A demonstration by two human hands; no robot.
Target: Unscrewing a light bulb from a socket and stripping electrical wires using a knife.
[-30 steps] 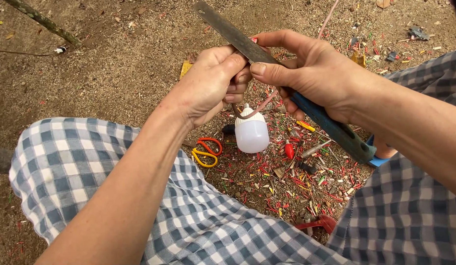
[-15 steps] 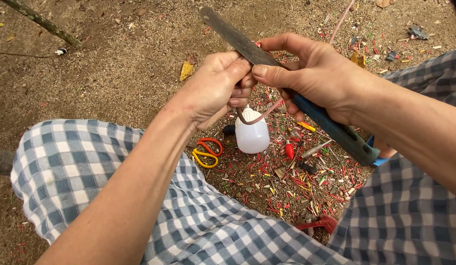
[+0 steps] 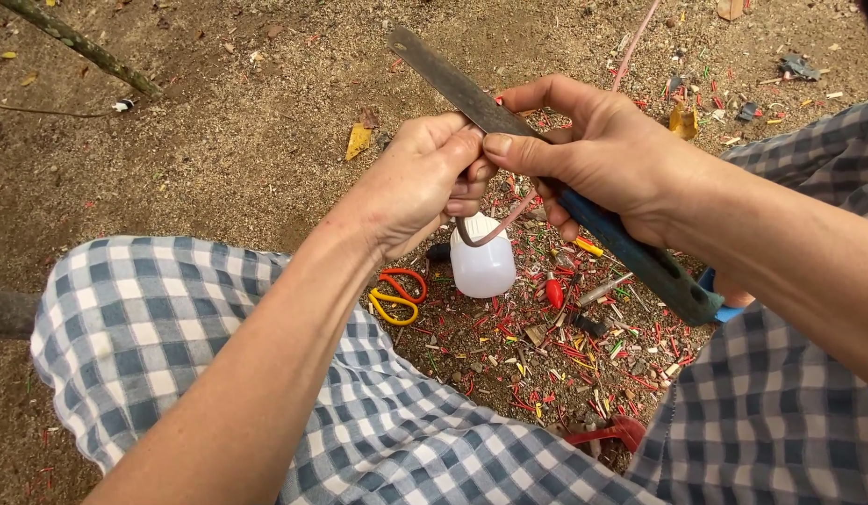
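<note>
My right hand [image 3: 602, 154] grips a long knife [image 3: 452, 82] with a dull grey blade and a dark blue-green handle [image 3: 639, 257], thumb pressed on the blade's flat. My left hand [image 3: 424, 178] pinches a thin pinkish-brown wire [image 3: 509, 220] right against the blade, its fingers curled shut around the wire's end. The wire loops down below both hands and runs away toward the top right. Both hands meet above the dirt between my knees in blue-and-white checked trousers [image 3: 172, 327].
A small white plastic bottle [image 3: 482, 262] stands on the dirt under the hands. Orange-handled scissors [image 3: 396, 295] lie left of it. Several red, green and yellow wire scraps [image 3: 565, 346] litter the ground. Red-handled pliers [image 3: 607, 435] lie lower down. A branch [image 3: 78, 47] crosses the top left.
Both hands with the knife have shifted slightly lower and to the right. The grip on knife and wire is unchanged.
</note>
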